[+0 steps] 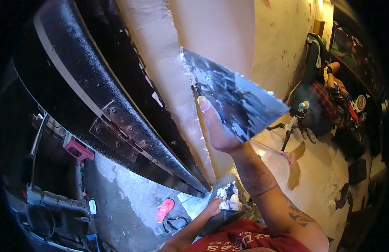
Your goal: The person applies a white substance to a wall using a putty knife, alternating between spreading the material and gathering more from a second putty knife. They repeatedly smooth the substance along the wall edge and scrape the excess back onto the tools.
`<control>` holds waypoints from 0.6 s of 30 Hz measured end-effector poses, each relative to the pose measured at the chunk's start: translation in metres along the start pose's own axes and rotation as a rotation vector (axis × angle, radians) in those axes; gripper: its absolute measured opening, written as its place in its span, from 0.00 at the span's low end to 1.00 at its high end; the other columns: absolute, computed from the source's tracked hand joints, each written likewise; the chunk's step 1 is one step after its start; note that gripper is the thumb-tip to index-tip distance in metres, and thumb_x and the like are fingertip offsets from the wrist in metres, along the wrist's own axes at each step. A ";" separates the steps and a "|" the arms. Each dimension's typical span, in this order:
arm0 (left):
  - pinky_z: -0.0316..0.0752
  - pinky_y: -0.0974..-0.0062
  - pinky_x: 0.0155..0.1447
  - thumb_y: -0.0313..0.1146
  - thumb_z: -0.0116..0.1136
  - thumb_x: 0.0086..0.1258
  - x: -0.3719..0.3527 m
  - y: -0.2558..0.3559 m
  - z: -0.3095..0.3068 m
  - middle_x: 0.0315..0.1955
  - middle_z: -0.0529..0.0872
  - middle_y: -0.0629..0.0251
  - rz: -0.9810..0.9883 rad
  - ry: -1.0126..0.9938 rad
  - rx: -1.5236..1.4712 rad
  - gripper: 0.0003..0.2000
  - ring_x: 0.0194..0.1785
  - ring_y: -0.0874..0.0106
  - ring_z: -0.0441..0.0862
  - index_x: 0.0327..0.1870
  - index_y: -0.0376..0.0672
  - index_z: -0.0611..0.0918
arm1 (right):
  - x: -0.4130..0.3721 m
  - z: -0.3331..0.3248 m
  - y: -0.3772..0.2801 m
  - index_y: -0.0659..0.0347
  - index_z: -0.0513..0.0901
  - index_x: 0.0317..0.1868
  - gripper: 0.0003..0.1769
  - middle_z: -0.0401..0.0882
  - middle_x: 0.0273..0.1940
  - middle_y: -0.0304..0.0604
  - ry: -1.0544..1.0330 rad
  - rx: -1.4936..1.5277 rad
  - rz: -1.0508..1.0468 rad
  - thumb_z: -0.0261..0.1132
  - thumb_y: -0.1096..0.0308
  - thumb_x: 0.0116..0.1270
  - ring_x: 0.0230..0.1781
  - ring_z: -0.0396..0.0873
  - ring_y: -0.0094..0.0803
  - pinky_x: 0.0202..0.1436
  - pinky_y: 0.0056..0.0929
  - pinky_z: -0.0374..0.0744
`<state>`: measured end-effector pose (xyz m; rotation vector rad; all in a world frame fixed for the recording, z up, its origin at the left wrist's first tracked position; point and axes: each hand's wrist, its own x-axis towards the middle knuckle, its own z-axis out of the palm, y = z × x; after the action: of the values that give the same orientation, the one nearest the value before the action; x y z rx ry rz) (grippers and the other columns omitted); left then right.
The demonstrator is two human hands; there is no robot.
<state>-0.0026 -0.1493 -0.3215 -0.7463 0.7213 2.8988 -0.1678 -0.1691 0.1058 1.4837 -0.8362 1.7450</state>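
My right hand (217, 132) is raised in front of me, with the thumb on the face of a flat, roughly triangular putty spreader (236, 94) smeared dark and whitish. The spreader's left edge lies at or very near the rough edge of a pale wall strip (161, 46); contact cannot be made out. The fingers behind it are hidden. Lower down, my left hand (213, 208) grips a small board (228, 197) bearing white putty and dark smears.
Left of the wall stands a black door (72, 54) with a metal hinge (121, 130). On the floor are a pink slipper (165, 209), dark sandals (171, 226) and a broom (296, 166). A pink stool (78, 149) is at left; clutter (329, 101) fills the right.
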 end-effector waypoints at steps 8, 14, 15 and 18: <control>0.71 0.65 0.53 0.21 0.43 0.63 0.005 -0.005 -0.010 0.44 0.76 0.60 0.006 -0.013 -0.007 0.15 0.47 0.65 0.76 0.51 0.39 0.68 | -0.022 -0.004 -0.014 0.71 0.71 0.47 0.22 0.73 0.44 0.56 -0.093 0.037 0.320 0.57 0.80 0.47 0.42 0.74 0.46 0.47 0.31 0.72; 0.69 0.66 0.55 0.21 0.43 0.64 0.004 -0.003 -0.010 0.45 0.76 0.61 -0.001 -0.047 -0.016 0.15 0.48 0.67 0.75 0.52 0.38 0.68 | -0.036 -0.005 -0.014 0.70 0.71 0.48 0.25 0.73 0.45 0.55 -0.091 -0.003 0.225 0.64 0.74 0.46 0.43 0.74 0.45 0.47 0.31 0.72; 0.70 0.66 0.54 0.22 0.43 0.64 0.004 -0.003 -0.009 0.44 0.76 0.61 0.001 -0.033 -0.018 0.14 0.47 0.67 0.75 0.51 0.39 0.68 | -0.037 -0.004 -0.014 0.70 0.72 0.47 0.24 0.74 0.44 0.55 -0.087 -0.044 0.209 0.64 0.74 0.46 0.42 0.74 0.45 0.46 0.32 0.72; 0.72 0.66 0.52 0.22 0.44 0.63 0.003 -0.003 -0.006 0.41 0.77 0.62 0.000 -0.001 -0.008 0.12 0.44 0.68 0.77 0.48 0.40 0.70 | -0.050 -0.004 -0.005 0.71 0.73 0.46 0.22 0.74 0.43 0.54 -0.053 -0.040 0.121 0.63 0.75 0.48 0.42 0.75 0.44 0.45 0.31 0.73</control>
<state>-0.0020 -0.1497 -0.3282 -0.7453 0.7096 2.9043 -0.1603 -0.1678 0.0558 1.4858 -1.0009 1.7716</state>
